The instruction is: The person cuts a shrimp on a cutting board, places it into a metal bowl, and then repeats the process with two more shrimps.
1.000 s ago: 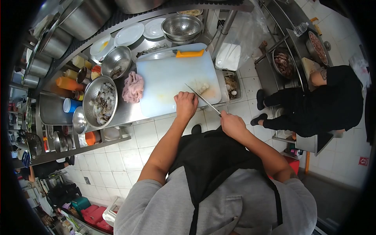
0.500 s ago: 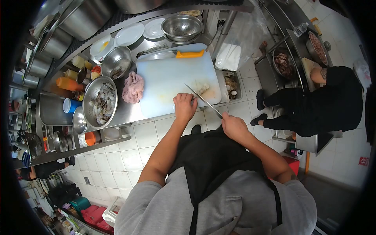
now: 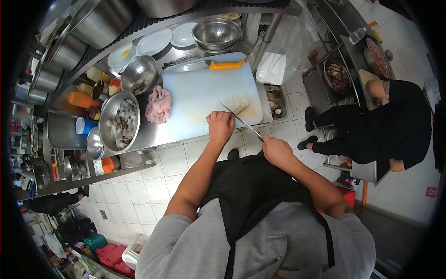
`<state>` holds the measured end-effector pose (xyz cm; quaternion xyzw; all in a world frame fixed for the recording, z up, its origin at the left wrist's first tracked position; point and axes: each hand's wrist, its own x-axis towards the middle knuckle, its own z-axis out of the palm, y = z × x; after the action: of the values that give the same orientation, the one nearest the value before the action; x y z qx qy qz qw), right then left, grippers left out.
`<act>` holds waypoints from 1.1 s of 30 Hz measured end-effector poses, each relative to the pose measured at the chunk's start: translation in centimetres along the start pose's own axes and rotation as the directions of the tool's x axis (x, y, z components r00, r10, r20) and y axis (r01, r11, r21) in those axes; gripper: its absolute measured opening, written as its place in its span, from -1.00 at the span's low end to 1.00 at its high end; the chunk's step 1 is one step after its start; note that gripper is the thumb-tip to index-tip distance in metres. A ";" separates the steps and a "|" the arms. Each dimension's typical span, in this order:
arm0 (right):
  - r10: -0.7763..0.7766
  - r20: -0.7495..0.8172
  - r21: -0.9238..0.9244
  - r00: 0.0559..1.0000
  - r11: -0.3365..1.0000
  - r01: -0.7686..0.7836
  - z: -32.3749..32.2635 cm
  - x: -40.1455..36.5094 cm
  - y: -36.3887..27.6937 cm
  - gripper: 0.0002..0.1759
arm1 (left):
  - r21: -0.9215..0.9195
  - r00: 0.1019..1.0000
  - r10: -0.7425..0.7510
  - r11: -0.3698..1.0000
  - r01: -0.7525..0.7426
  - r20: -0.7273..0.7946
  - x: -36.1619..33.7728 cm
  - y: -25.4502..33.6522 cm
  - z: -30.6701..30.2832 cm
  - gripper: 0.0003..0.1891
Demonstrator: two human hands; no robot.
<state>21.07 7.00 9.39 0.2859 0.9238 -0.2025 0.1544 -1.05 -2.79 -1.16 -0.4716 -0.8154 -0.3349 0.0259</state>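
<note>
My right hand (image 3: 278,149) is closed round the handle of a kitchen knife (image 3: 243,122), whose blade slants up and left over the near edge of the white cutting board (image 3: 195,95). Beside the blade my left hand (image 3: 220,125) presses on the board with its fingers curled together; what lies under the fingertips is hidden. Just beyond the blade is a small pile of pale chopped pieces (image 3: 240,105), possibly shrimp. A yellow-handled knife (image 3: 226,65) rests along the board's far edge.
A pink cloth (image 3: 158,105) lies left of the board. Further left are a colander of shrimp (image 3: 117,139) and a steel bowl (image 3: 139,69). A container of scraps (image 3: 278,103) sits at the board's right. Another person (image 3: 390,121) in black stands at the right counter.
My hands and the knife stay almost in place, with only a slight shift of the blade. The person at the right has moved an arm, and a hand now shows lower down.
</note>
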 end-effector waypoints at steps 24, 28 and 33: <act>0.020 -0.086 0.015 0.996 1.000 -0.018 -0.7 0.7 1.9 -0.81 | 0.043 0.999 0.028 0.999 -0.029 0.015 2.2 0.6 1.2 -0.80; 0.028 -0.081 0.008 0.996 1.000 -0.027 -0.7 0.7 1.5 -0.82 | 0.045 0.999 0.032 0.998 -0.033 0.009 2.2 0.7 1.1 -0.80; 0.066 -0.072 -0.021 0.995 0.997 -0.067 -1.0 0.2 0.8 -0.84 | 0.055 0.999 0.003 0.999 -0.005 0.039 2.5 1.1 0.9 -0.81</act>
<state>21.18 8.16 9.96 0.3217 0.9210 -0.1760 0.1315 -1.32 -0.04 -0.37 -0.4786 -0.8237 -0.3032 0.0235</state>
